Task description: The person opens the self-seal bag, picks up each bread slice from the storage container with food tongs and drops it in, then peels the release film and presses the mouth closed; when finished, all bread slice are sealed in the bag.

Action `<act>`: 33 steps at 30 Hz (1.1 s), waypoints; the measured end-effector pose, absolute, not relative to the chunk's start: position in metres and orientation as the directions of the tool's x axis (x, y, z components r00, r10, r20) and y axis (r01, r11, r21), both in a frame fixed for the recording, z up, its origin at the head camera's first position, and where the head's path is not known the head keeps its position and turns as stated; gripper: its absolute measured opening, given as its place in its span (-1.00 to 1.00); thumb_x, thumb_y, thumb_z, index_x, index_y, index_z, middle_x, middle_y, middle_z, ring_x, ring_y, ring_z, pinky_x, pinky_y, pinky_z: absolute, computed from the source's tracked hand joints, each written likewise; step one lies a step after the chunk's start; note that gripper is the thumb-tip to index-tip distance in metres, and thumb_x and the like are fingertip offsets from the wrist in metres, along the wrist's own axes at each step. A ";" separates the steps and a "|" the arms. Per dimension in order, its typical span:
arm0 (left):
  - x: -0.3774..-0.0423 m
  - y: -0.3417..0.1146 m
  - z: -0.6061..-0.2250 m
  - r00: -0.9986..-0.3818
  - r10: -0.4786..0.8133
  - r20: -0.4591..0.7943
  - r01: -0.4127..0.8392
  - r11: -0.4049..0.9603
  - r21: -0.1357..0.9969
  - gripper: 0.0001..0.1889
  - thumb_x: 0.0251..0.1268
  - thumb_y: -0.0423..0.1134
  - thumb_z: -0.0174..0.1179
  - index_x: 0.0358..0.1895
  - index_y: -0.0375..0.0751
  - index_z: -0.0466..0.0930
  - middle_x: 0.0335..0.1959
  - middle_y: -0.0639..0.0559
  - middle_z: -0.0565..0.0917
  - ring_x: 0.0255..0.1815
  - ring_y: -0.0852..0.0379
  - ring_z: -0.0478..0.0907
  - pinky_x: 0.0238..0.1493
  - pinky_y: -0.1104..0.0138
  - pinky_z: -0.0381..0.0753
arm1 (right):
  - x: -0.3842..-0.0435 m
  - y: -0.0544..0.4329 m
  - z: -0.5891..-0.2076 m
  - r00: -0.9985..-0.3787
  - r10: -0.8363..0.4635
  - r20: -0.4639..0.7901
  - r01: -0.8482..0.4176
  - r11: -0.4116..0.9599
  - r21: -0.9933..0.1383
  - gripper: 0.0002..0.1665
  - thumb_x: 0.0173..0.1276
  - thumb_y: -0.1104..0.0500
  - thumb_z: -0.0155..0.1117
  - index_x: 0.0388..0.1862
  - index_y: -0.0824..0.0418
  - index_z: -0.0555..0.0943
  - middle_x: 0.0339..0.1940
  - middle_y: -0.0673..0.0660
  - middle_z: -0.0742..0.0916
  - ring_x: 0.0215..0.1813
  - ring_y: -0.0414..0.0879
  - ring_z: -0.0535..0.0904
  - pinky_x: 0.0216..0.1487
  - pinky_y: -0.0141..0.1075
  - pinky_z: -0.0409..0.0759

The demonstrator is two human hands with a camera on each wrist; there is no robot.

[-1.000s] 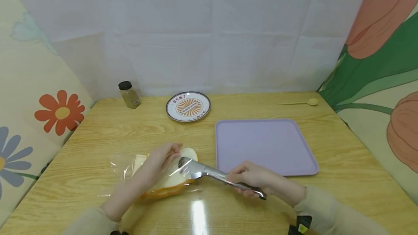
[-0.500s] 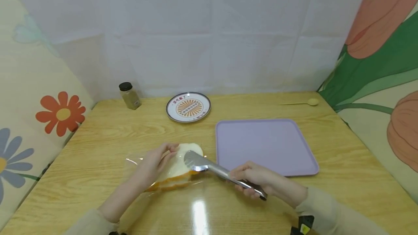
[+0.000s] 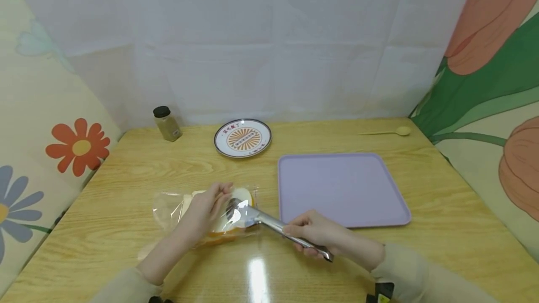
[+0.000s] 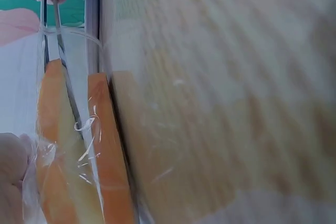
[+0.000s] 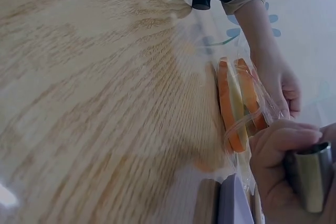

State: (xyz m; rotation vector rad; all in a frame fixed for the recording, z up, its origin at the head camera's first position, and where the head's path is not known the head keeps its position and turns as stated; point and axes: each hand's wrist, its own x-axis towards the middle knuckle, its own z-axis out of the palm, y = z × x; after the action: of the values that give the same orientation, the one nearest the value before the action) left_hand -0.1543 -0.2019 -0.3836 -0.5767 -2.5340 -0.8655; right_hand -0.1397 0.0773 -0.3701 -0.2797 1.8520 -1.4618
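Note:
My right hand [image 3: 313, 232] grips a pair of metal tongs [image 3: 273, 224], whose head reaches into the open right end of a clear plastic bag [image 3: 166, 207]. Inside lie thick white bread slices [image 3: 243, 195] with orange-brown crusts. In the left wrist view the tongs [image 4: 70, 90] straddle the upper bread slice [image 4: 51, 108], one arm passing between it and the lower slice [image 4: 107, 145]. My left hand [image 3: 204, 209] is over the bag with bent fingers, holding its upper film. Its palm side is hidden in the head view.
A lilac tray [image 3: 341, 191] lies right of the bag, just beyond my right hand. Farther back stand a patterned plate [image 3: 243, 138] and a black-lidded jar [image 3: 167, 123]. A long-handled spoon [image 3: 403, 131] lies at the back right of the wooden table [image 3: 126, 172].
The tongs and bread shifted slightly right, then came back left. The bag's right end now reaches past the slice. Both hands keep their hold; tray, plate, jar and spoon stay put.

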 end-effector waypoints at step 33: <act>-0.159 -0.215 -0.390 -0.793 0.258 0.552 0.553 0.687 0.473 -0.89 0.23 -0.52 0.13 -0.31 -0.26 0.43 -0.15 -0.15 0.73 -0.10 -0.08 0.66 -0.30 0.43 0.63 | -0.153 0.080 -0.369 -0.681 -0.601 -0.420 0.247 0.351 -0.903 -0.66 0.39 0.12 0.13 -0.11 0.39 0.62 -0.79 -0.03 0.50 -0.83 -0.31 0.25 -0.84 -0.52 0.22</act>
State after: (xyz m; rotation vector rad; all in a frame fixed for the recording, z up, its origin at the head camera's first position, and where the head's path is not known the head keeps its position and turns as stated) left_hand -0.1591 -0.2153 -0.3897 -0.6271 -2.4507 -0.8921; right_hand -0.1533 0.0799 -0.3688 -0.3098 1.8595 -1.4202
